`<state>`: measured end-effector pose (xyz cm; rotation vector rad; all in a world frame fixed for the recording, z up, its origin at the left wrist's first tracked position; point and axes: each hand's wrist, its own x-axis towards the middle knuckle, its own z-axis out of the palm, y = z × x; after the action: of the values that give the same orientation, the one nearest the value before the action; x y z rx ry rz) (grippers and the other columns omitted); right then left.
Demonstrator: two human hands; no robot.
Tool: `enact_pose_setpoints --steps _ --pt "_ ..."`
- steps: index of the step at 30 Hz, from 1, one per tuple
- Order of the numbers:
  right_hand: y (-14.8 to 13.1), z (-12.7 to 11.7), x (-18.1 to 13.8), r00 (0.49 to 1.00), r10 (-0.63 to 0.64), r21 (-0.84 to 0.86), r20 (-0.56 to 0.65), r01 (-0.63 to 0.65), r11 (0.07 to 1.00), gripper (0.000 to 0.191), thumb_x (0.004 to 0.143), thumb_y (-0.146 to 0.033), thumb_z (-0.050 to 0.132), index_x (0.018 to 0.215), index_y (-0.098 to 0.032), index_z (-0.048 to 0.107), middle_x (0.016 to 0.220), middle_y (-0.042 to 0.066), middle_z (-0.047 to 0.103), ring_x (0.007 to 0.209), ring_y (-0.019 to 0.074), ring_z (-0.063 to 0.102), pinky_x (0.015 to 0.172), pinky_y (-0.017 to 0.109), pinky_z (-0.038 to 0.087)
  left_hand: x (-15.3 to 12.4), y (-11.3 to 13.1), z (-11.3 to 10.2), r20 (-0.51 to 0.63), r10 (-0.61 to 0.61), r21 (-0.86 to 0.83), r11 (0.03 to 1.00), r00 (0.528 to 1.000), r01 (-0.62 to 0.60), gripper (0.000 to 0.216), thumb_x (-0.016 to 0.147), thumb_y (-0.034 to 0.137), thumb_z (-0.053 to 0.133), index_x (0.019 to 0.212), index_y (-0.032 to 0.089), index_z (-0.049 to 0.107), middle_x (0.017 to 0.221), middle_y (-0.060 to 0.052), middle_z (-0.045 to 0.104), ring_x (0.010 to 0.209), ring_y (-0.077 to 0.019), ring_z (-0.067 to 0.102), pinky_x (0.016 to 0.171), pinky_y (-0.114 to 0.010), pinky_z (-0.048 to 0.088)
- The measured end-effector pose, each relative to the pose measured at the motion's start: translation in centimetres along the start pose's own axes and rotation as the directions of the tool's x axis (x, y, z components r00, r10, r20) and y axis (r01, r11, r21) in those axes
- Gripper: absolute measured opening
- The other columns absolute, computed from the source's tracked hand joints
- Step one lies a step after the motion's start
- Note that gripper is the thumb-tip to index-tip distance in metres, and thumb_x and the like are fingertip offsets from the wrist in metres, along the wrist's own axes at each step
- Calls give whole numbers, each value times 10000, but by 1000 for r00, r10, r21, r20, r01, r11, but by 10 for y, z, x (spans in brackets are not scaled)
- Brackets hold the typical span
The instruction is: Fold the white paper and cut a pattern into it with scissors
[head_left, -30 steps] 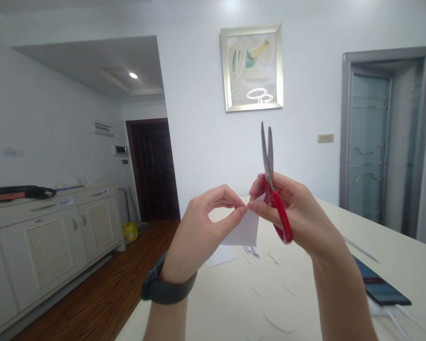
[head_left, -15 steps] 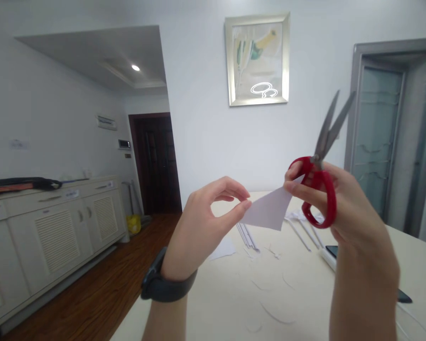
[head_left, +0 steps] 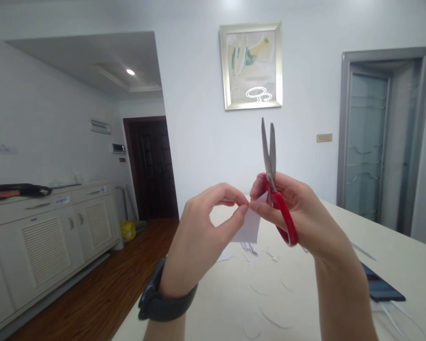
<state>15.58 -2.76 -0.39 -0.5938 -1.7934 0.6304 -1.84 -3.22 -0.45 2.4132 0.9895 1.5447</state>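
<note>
A small piece of white paper hangs between my two hands above the table. My left hand, with a dark band at the wrist, pinches the paper's edge between thumb and fingertips. Just touching or nearly touching it are the fingertips of my right hand. Red-handled scissors hang on the right hand's fingers, blades slightly apart and pointing up. That hand's thumb and index finger also appear to pinch the paper; its upper part is hidden behind fingers and handles.
Thin curved paper offcuts are scattered on the white table. Several rolled paper sticks and a paper sheet lie behind the hands. A phone with white cables rests at the right. A cabinet stands at left.
My right hand has moved left with the scissors, bringing its fingertips up to my left hand's. The scissors turned more upright and their blades are closer together. The view shifted slightly right.
</note>
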Motion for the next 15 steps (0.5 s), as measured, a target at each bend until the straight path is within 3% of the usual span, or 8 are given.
enact_pose_setpoints --steps 6,15 --pt "-9 5 0 1000 25 12 -8 -25 1000 114 809 -102 624 843 -204 587 707 -49 519 551 78 432 505 217 363 -2 1 3 -28 -2 -22 1000 1000 1 74 867 206 549 829 214 612 863 10 677 866 -152 630 841 -286 493" --pt "1 0 2 991 -78 9 -108 79 997 75 824 -156 630 839 -213 584 789 -20 575 717 122 538 609 231 419 -1 -3 -4 38 -79 -53 995 996 81 90 867 244 552 817 209 619 855 -6 676 843 -163 623 791 -282 503"
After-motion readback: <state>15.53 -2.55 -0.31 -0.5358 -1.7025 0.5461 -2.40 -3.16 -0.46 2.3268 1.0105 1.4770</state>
